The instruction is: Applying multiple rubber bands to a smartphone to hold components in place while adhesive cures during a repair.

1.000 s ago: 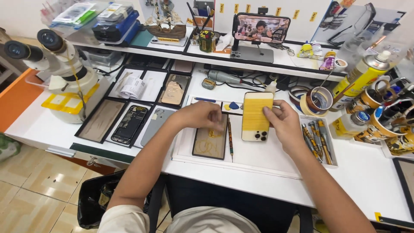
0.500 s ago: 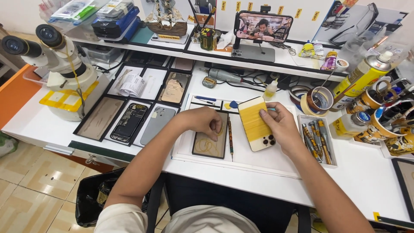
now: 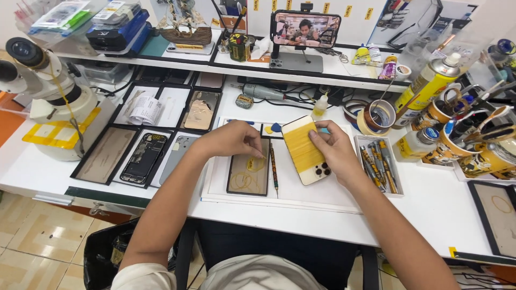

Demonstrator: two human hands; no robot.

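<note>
My right hand point(image 3: 337, 152) holds a phone point(image 3: 305, 150) wrapped in yellow bands, back side up with its camera lenses toward me, tilted slightly above the white work mat point(image 3: 301, 190). My left hand point(image 3: 232, 140) rests with fingers curled at the top edge of a dark tray point(image 3: 249, 174) that has loose yellow bands lying in it. A thin screwdriver point(image 3: 273, 167) lies on the mat between the tray and the phone.
A microscope point(image 3: 45, 91) stands at the left. Black trays with an opened phone point(image 3: 140, 158) and parts lie left of the mat. A tool tray point(image 3: 379, 169), tape rolls point(image 3: 376, 115), a spray can point(image 3: 427, 86) and cups sit right. A phone on a stand point(image 3: 305, 29) occupies the shelf.
My right hand has tilted and shifted the banded phone slightly. My left hand has slid from the mat's middle to the upper edge of the dark tray.
</note>
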